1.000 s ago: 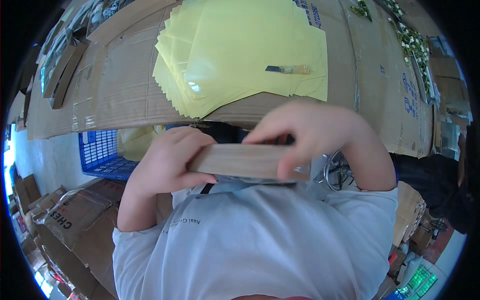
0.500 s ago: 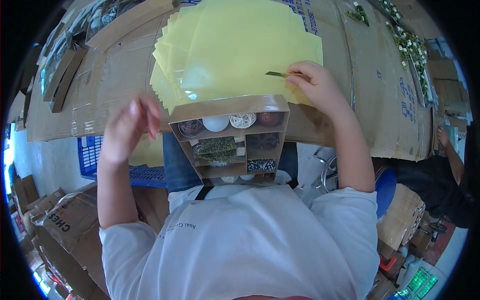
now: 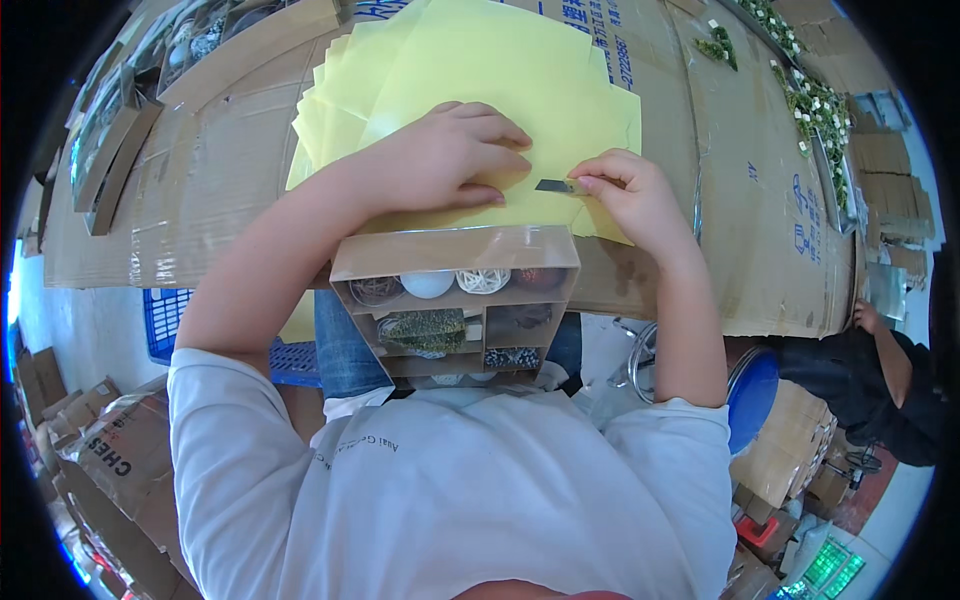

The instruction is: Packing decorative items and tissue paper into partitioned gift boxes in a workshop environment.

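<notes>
A stack of yellow sheets (image 3: 480, 70) lies on a cardboard-covered table (image 3: 200, 200). My left hand (image 3: 450, 160) presses flat on the top sheet, fingers spread. My right hand (image 3: 625, 195) pinches a small dark blade (image 3: 553, 186) against the sheet, just right of my left fingertips. A brown compartment box (image 3: 455, 300) with a clear lid rests on my lap at the table's near edge, holding small balls and dark decorative bits.
A blue plastic crate (image 3: 165, 320) stands on the floor at left. Cardboard boxes (image 3: 110, 460) sit at lower left and lower right. Another person in dark clothes (image 3: 885, 370) crouches at right. Trays of small green-and-white pieces (image 3: 810, 100) line the table's far right.
A second ago both hands held the box up in front of me. The box then settled on my lap, and both hands moved onto the yellow sheets, the right one holding the blade.
</notes>
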Demonstrator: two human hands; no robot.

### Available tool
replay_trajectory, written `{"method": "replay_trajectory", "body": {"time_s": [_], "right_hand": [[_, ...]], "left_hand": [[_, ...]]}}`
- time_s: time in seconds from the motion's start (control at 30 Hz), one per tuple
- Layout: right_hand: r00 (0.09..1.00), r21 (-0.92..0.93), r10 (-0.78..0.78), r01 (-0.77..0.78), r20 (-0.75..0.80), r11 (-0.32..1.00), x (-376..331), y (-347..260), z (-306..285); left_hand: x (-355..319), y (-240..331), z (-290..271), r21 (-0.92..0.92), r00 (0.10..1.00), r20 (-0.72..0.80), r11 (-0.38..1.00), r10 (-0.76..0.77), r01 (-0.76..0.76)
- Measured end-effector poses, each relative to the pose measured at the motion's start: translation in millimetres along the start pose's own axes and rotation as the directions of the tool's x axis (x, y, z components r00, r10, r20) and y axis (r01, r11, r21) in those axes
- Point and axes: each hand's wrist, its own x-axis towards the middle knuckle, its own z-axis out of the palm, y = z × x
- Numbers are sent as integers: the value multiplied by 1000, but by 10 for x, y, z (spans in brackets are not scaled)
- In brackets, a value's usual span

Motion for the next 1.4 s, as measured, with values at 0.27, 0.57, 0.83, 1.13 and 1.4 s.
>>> {"method": "replay_trajectory", "body": {"time_s": [0.27, 0.57, 0.83, 1.13, 1.4], "right_hand": [[998, 141, 46, -53, 53, 989, -10, 37, -19], [976, -139, 18, -49, -216, 989, 21, -11, 176], [1000, 65, -12, 13, -21, 998, -64, 65, 47], [999, 210, -1, 11, -46, 978, -83, 70, 88], [990, 8, -80, 81, -115, 997, -77, 14, 173]], "left_hand": [[20, 96, 44, 140, 998, -28, 989, 60, -56], [60, 132, -46, -118, 987, 97, 986, 131, -119], [25, 119, 15, -59, 999, 27, 998, 34, -32], [15, 137, 48, 24, 992, -21, 992, 122, -122], [-12, 118, -27, -298, 1000, -3, 954, 15, -15]]}}
